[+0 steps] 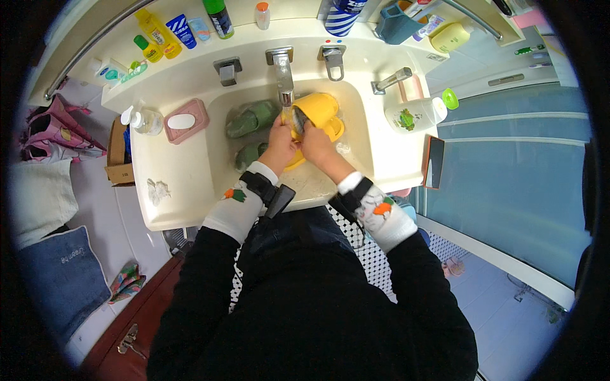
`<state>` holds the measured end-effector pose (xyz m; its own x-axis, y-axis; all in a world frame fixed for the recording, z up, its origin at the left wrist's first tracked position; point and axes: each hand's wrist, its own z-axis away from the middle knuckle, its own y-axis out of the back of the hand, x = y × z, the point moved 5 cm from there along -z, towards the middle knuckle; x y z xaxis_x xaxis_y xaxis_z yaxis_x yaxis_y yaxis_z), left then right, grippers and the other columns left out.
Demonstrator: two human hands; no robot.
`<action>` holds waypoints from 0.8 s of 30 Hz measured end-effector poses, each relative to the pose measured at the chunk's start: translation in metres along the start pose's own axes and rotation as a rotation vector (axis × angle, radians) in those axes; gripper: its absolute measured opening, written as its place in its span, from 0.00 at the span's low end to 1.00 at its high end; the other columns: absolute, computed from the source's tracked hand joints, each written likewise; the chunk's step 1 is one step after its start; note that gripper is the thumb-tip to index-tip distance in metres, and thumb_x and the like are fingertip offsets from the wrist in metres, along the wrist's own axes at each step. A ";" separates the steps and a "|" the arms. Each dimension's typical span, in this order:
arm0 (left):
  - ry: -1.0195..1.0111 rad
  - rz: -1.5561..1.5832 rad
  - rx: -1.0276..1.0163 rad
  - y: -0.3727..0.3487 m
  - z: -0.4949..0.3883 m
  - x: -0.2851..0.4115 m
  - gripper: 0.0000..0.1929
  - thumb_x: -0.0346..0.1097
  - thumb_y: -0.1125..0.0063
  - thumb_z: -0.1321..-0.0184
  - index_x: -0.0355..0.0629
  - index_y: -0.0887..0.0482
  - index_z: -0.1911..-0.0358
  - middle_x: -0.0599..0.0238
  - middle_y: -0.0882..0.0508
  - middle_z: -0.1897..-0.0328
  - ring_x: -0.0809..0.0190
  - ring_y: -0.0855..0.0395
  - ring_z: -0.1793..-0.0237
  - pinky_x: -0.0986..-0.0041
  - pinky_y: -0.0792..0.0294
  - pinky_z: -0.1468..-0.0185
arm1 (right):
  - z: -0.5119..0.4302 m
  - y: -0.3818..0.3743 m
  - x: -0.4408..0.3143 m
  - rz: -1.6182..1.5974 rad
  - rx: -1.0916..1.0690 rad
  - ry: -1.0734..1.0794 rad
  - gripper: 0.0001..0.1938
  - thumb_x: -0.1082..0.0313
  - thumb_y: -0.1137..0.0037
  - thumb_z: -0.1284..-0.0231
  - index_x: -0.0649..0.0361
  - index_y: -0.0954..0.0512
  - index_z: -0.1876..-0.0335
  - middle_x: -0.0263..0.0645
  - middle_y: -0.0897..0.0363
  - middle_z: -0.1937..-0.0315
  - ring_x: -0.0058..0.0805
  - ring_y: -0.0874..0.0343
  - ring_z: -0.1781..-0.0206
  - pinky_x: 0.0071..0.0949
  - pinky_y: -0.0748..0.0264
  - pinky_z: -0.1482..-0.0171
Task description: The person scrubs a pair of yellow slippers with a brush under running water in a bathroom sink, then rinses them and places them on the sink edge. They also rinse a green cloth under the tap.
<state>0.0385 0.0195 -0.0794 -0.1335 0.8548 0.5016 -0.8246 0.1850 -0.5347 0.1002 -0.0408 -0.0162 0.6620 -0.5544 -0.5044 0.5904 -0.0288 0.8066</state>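
Over the washbasin point(167, 209), my left hand point(282, 143) grips a yellow slipper point(318, 108) at its near side, under the metal faucet point(284, 78). My right hand point(318, 144) is at the slipper's opening, its fingers closed around a small dark-grey object point(299, 119), possibly a brush; the fingers partly hide it. More yellow rubber point(335, 127) shows behind and below the hands, apparently a second slipper. Left of my hands, one dark green slipper point(252, 119) lies in the water, with another green slipper point(248, 156) nearer me.
On the left ledge are a pink soap dish point(202, 115) with white soap point(181, 122) and a pump bottle point(147, 122). A clear bottle point(410, 116) with its green lid open lies at right, near a short metal spout point(391, 80). Several bottles and tubes line the back shelf.
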 end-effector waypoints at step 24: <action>0.054 -0.090 -0.070 0.015 -0.006 0.003 0.19 0.31 0.72 0.31 0.61 0.36 0.40 0.66 0.30 0.40 0.49 0.25 0.46 0.37 0.30 0.55 | -0.017 0.035 -0.020 0.254 0.096 0.040 0.26 0.70 0.53 0.45 0.60 0.37 0.38 0.54 0.21 0.70 0.50 0.20 0.66 0.44 0.24 0.65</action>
<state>0.0286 0.0280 -0.0900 -0.0296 0.8578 0.5132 -0.7912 0.2936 -0.5365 0.1159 -0.0165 0.0168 0.8025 -0.5203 -0.2921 0.3575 0.0273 0.9335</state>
